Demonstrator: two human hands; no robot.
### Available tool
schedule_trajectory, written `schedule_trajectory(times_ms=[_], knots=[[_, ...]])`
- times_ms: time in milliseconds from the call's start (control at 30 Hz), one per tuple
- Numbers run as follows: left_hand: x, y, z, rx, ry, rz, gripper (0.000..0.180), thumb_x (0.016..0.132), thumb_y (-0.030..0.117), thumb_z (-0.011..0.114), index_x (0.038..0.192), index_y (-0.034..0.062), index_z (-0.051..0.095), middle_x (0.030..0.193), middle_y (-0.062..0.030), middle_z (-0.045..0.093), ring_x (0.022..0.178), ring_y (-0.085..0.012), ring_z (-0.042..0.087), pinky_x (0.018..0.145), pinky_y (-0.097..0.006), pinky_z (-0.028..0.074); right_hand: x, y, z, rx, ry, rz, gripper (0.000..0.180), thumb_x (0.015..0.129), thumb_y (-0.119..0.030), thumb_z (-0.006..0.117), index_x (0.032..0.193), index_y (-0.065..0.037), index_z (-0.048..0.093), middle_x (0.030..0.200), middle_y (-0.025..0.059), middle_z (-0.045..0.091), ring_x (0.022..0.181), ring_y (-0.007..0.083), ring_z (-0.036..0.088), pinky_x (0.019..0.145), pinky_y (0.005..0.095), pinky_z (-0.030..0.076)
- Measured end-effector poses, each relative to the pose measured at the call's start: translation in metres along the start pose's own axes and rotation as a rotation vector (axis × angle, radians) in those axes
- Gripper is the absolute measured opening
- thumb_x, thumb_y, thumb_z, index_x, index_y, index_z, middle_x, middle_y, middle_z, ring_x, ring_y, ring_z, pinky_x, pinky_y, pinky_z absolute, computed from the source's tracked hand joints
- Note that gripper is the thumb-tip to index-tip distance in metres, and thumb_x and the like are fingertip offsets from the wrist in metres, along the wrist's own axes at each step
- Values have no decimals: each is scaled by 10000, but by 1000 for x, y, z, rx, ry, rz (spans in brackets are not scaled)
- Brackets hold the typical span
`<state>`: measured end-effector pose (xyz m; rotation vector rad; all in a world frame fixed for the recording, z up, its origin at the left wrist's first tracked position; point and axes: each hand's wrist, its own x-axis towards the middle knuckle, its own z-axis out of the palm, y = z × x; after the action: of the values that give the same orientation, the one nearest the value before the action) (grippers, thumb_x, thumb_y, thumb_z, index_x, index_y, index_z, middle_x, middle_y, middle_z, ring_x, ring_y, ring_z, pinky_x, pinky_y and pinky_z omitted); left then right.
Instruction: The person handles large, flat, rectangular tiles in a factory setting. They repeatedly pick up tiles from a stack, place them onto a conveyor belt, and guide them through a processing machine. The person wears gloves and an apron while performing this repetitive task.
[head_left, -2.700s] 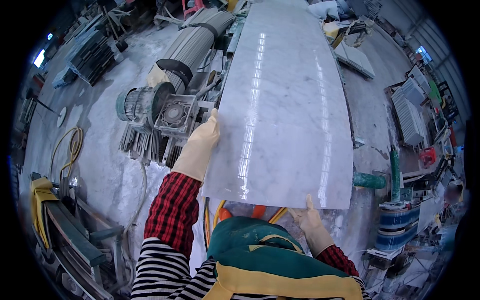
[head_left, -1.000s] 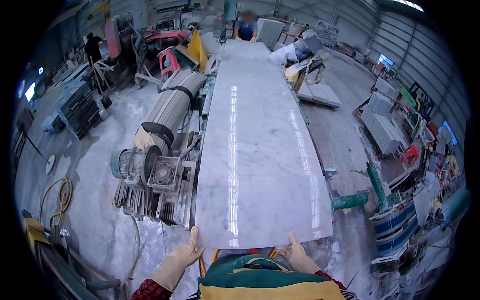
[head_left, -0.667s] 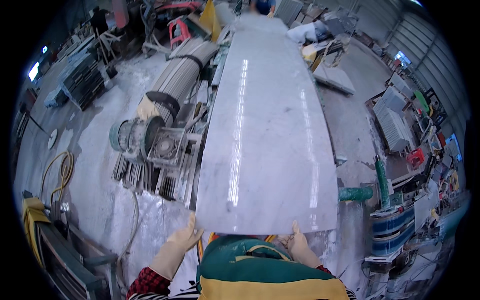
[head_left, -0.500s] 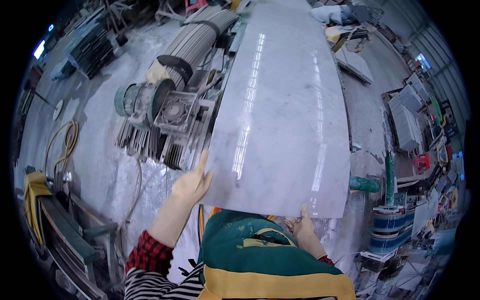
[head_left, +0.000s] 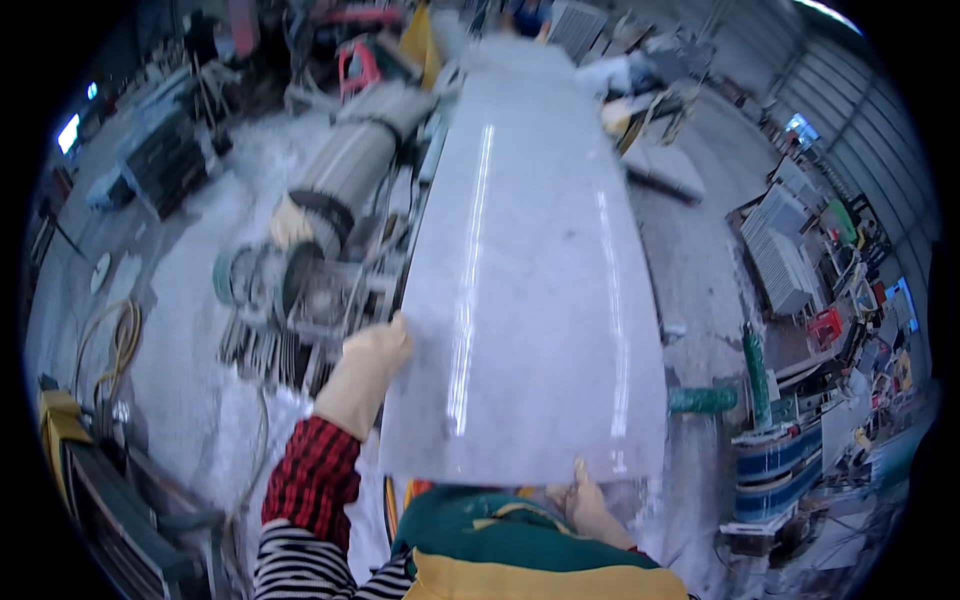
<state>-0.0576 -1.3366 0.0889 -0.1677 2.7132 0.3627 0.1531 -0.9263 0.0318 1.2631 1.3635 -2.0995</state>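
Note:
A long, polished pale grey-white stone slab (head_left: 530, 300) stretches away from my body, with two bright light streaks reflected on it. At its left edge is my left hand (head_left: 378, 358) in a cream glove, closed on the rim; the fingertips are partly hidden. My right hand (head_left: 588, 503), also gloved in cream, grips the near edge toward the right corner. Its thumb lies on top, and the other fingers are mostly hidden below. A green and yellow apron (head_left: 520, 545) covers my front, close against the slab's near end.
Left of the slab stands a dusty motor (head_left: 262, 285) beside a large ribbed roller (head_left: 345, 165). A yellow hose (head_left: 125, 345) lies coiled at far left. Green pipes (head_left: 703, 400) and a blue banded machine (head_left: 775, 468) stand right. Stacked panels (head_left: 780, 245) lie beyond. A blue-clothed figure (head_left: 527, 15) shows at the far end.
My left hand has gone from outstretched fingers to a closed hold farther along the left edge. The view has tilted up, showing more of the far end. My right hand stays at the near edge.

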Motion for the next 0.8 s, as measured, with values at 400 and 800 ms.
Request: schedule_trajectory(times_ms=[400, 800], knots=[[-62, 105, 50, -58, 327, 903, 597, 987, 351, 640, 1502, 115, 453, 1371, -222, 613, 1192, -423, 622, 995, -484, 522, 80, 42, -28, 86, -95, 94, 641, 1013, -505, 663, 1398, -16, 508, 1137, 208, 706, 942, 375, 730, 843, 513, 618], [31, 168, 9, 54, -160, 455, 567, 921, 469, 723, 1357, 113, 654, 1225, -156, 736, 1139, -361, 691, 984, -457, 545, 85, 62, -44, 155, -386, 101, 626, 1073, -444, 581, 1430, 50, 439, 1224, 286, 679, 1032, 396, 730, 968, 513, 605]])
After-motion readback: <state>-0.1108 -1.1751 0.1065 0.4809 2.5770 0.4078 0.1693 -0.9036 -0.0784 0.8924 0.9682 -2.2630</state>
